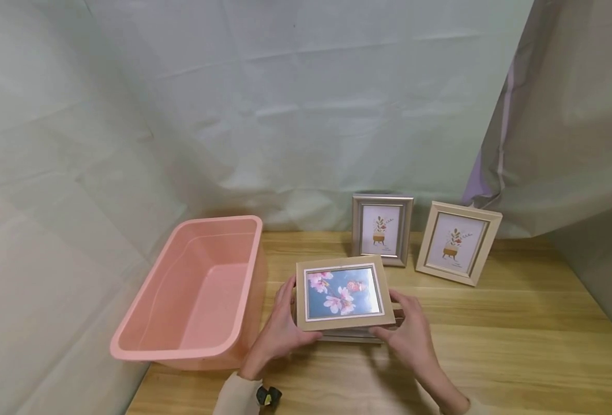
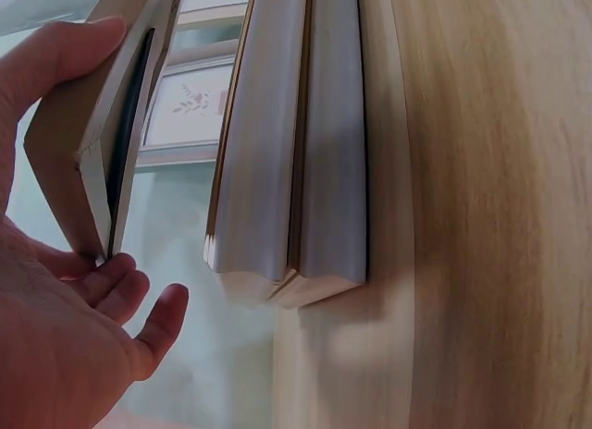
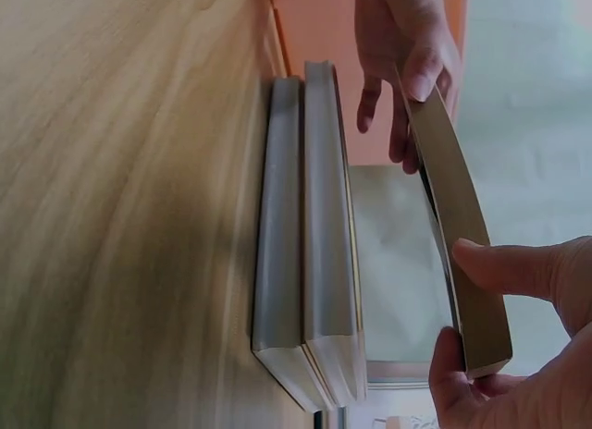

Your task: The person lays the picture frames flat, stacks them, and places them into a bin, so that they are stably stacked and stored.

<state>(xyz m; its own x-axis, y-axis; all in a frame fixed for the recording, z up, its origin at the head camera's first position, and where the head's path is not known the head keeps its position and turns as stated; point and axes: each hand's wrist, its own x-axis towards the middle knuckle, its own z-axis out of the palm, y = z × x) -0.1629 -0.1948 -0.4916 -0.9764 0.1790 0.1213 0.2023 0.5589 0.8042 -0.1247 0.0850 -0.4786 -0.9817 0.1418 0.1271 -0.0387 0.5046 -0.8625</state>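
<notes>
Between both hands is a gold-edged picture frame (image 1: 345,293) showing pink blossoms on blue. My left hand (image 1: 286,324) grips its left end, thumb on the near edge and fingers beneath, as the left wrist view shows. The right hand (image 1: 406,328) pinches the opposite end, its thumb (image 3: 499,266) lying on the frame's side. Under the held frame, and apart from it, two silver-grey picture frames (image 2: 305,142) lie stacked flat on the wooden table. In the head view the held frame hides most of that stack.
A pink plastic tub (image 1: 248,288) stands left of the hands. Behind the stack, a silver picture frame (image 1: 357,230) and a cream picture frame (image 1: 425,248) stand upright, each with a potted-plant print. Pale cloth (image 1: 306,115) hangs at the back of the wooden table (image 1: 518,334).
</notes>
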